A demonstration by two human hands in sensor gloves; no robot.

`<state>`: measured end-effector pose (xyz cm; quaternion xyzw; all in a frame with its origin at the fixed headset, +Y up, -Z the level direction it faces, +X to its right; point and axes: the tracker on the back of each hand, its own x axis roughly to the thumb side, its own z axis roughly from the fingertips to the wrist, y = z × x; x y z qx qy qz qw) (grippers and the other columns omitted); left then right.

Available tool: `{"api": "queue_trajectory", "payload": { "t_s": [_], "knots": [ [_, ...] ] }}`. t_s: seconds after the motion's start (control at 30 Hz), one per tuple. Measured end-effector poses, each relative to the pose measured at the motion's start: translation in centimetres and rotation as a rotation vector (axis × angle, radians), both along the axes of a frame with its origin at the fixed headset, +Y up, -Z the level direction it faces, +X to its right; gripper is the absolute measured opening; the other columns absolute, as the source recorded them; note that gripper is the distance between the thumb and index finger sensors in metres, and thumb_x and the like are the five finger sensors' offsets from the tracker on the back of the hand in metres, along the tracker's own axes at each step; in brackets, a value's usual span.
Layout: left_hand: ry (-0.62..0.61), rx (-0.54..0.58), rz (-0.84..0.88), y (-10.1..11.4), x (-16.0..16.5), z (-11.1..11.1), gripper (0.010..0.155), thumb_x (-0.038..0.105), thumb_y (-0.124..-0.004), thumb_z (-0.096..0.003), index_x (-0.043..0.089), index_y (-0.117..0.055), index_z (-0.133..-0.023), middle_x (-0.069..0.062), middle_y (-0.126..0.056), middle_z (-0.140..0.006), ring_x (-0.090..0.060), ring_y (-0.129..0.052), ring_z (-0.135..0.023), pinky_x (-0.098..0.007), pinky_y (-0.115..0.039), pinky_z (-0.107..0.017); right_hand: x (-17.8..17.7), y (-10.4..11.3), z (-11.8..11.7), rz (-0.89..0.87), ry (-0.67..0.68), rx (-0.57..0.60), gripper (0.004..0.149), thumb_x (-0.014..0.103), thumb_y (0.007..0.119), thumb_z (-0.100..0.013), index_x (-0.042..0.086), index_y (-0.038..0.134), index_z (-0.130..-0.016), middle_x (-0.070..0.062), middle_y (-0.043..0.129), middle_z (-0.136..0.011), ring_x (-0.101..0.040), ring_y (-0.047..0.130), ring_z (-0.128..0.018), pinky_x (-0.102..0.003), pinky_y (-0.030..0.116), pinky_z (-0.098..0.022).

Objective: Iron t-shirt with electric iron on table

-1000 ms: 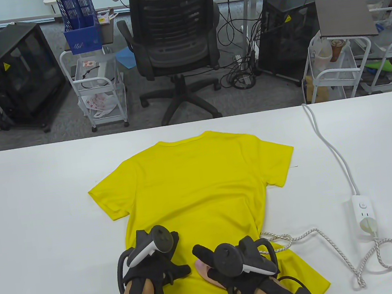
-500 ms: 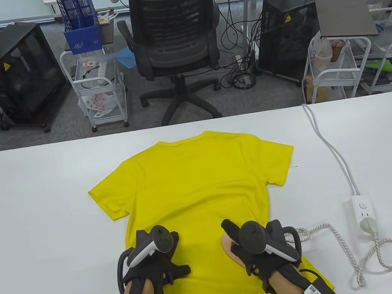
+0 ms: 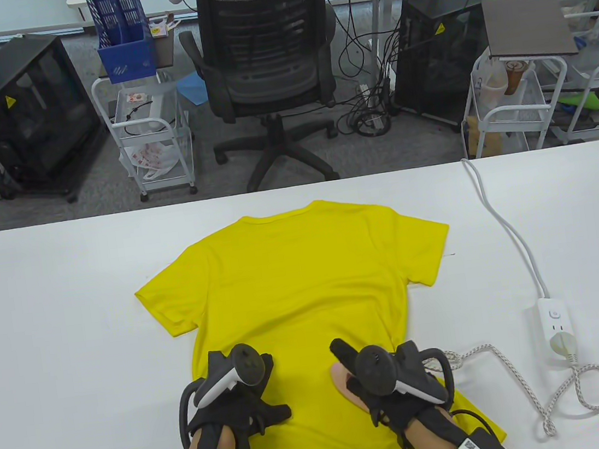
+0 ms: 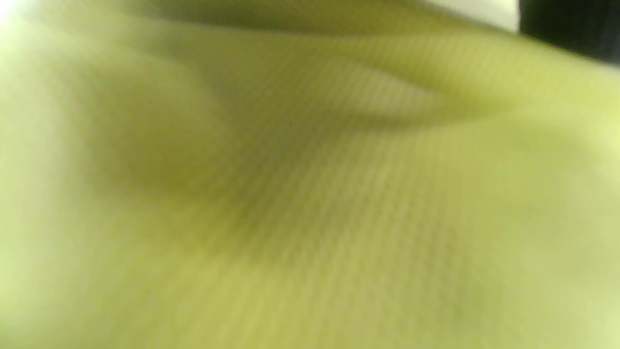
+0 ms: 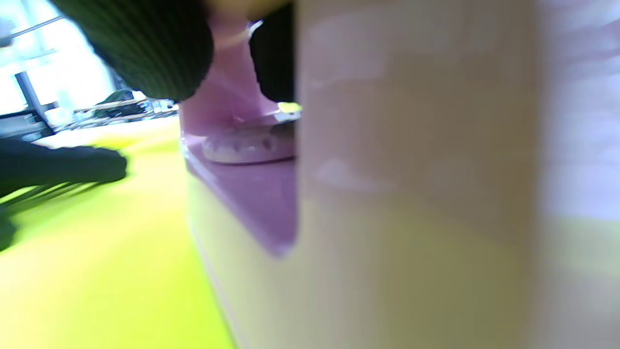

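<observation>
Two hands are seen at the counter's [image 3: 56, 300] near edge. The left hand [image 3: 233, 393] is pressed flat on the one shirt [image 3: 296, 285], spread mid-counter. One pink iron [image 3: 345, 384] is gripped by the right hand [image 3: 392, 383] on the hem; it has been shifted slightly left since half a second ago. One cord [image 3: 518, 377] is looped rightward to one power strip [image 3: 557, 331].

Iron [image 3: 344, 383] mostly hidden under right hand [image 3: 392, 383]; left wrist view blurred.
</observation>
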<state>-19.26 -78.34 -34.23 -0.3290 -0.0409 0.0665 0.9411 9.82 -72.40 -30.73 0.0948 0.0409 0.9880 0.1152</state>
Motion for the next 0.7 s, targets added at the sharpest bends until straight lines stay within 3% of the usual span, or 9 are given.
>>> {"api": "queue_trajectory", "payload": {
  "t_s": [0.1, 0.37, 0.5, 0.57, 0.7],
  "knots": [
    [0.0, -0.001, 0.0, 0.0, 0.0, 0.0, 0.101, 0.075, -0.078, -0.0347, 0.049, -0.013, -0.106, 0.0, 0.002, -0.114, -0.043, 0.002, -0.108, -0.076, -0.022, -0.073, -0.2, 0.0, 0.2, -0.029, 0.02, -0.027, 0.067, 0.048, 0.083, -0.043, 0.051, 0.047, -0.099, -0.009, 0.089, -0.067, -0.022, 0.096, -0.03, -0.046, 0.083, -0.03],
    [0.003, 0.001, 0.005, 0.0, 0.0, 0.0, 0.1, 0.074, -0.079, -0.0351, 0.049, -0.013, -0.106, 0.0, 0.002, -0.114, -0.042, 0.002, -0.108, -0.075, -0.022, -0.073, -7.8, 0.0, 3.7, -0.025, 0.32, -0.056, 0.066, 0.049, 0.083, -0.043, 0.053, 0.047, -0.098, -0.008, 0.089, -0.067, -0.021, 0.096, -0.03, -0.046, 0.083, -0.031],
    [0.006, 0.001, 0.006, 0.0, -0.2, 0.0, 0.1, 0.075, -0.079, -0.0346, 0.049, -0.013, -0.106, 0.0, 0.002, -0.114, -0.042, 0.003, -0.108, -0.075, -0.022, -0.073, -6.6, 0.0, 2.9, -0.009, 0.241, -0.027, 0.066, 0.048, 0.084, -0.042, 0.054, 0.048, -0.097, -0.009, 0.089, -0.067, -0.023, 0.096, -0.03, -0.047, 0.083, -0.03],
    [0.006, 0.001, 0.007, 0.0, -0.2, 0.0, 0.1, 0.075, -0.079, -0.0344, 0.049, -0.013, -0.106, 0.0, 0.002, -0.114, -0.042, 0.002, -0.108, -0.075, -0.022, -0.073, -4.6, 0.1, 1.8, 0.046, 0.162, 0.013, 0.066, 0.049, 0.083, -0.042, 0.054, 0.046, -0.097, -0.008, 0.09, -0.067, -0.021, 0.097, -0.03, -0.045, 0.084, -0.03],
    [0.004, 0.0, 0.005, 0.0, -0.2, 0.0, 0.1, 0.075, -0.079, -0.0345, 0.049, -0.013, -0.106, 0.0, 0.002, -0.114, -0.042, 0.002, -0.108, -0.075, -0.022, -0.073, 0.1, 0.0, -0.1, -0.002, -0.028, -0.006, 0.066, 0.049, 0.083, -0.043, 0.053, 0.047, -0.098, -0.008, 0.089, -0.067, -0.021, 0.096, -0.029, -0.046, 0.083, -0.03]
  ]
}}
